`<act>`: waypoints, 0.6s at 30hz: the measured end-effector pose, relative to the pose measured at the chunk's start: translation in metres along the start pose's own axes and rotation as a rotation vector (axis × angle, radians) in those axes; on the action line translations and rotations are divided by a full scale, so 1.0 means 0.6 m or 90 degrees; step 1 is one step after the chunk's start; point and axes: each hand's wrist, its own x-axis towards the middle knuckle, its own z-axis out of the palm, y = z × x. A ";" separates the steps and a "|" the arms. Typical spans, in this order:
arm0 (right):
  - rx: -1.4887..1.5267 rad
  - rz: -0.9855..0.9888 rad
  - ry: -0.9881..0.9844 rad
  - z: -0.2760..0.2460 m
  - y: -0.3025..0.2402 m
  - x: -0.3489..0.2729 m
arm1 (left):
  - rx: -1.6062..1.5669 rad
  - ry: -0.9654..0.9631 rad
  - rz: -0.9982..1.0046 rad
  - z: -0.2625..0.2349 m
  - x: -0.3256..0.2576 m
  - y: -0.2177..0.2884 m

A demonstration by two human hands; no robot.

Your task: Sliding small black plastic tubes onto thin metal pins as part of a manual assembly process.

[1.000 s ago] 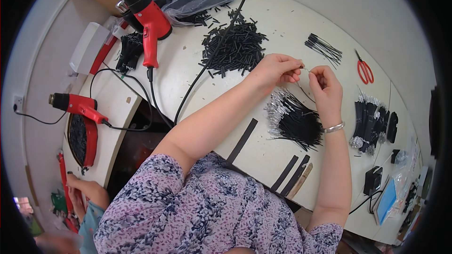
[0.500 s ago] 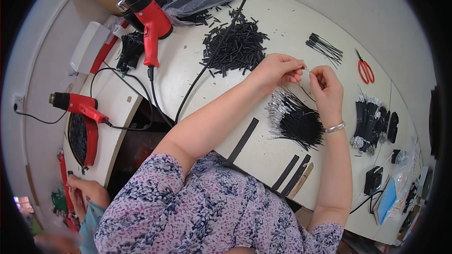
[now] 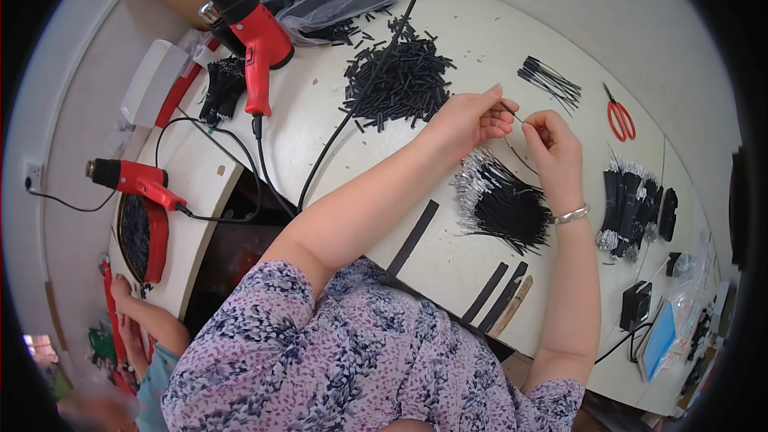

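Observation:
Over the white table, my left hand (image 3: pixel 472 122) holds a short black sleeve (image 3: pixel 507 107) against its fingers, with the thumb lifted along it. My right hand (image 3: pixel 554 146) pinches a thin wire (image 3: pixel 522 159) close to its end, and the wire's end meets the sleeve. How far it is inside I cannot tell. Below my hands lies a bundle of black wires (image 3: pixel 516 212) with silvery ends. A heap of short black sleeves (image 3: pixel 400 84) lies beyond my left forearm. Several sleeved wires (image 3: pixel 550 84) are laid out past my right hand.
Red-handled scissors (image 3: pixel 620 116) and more wire bundles (image 3: pixel 624 208) lie on the right. Two red heat guns, one upright (image 3: pixel 260 48) and one on its side (image 3: pixel 136 182), are at left. A black cable (image 3: pixel 368 88) crosses the table. Another person's arm (image 3: pixel 148 320) shows lower left.
The left thumb has lifted from its pinch, and the left fingers have opened a little, showing the sleeve. My right hand stays nearly in place, still pinching the wire.

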 end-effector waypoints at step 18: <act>0.059 0.011 0.016 0.014 0.013 0.002 | 0.005 -0.060 -0.023 -0.004 0.007 -0.007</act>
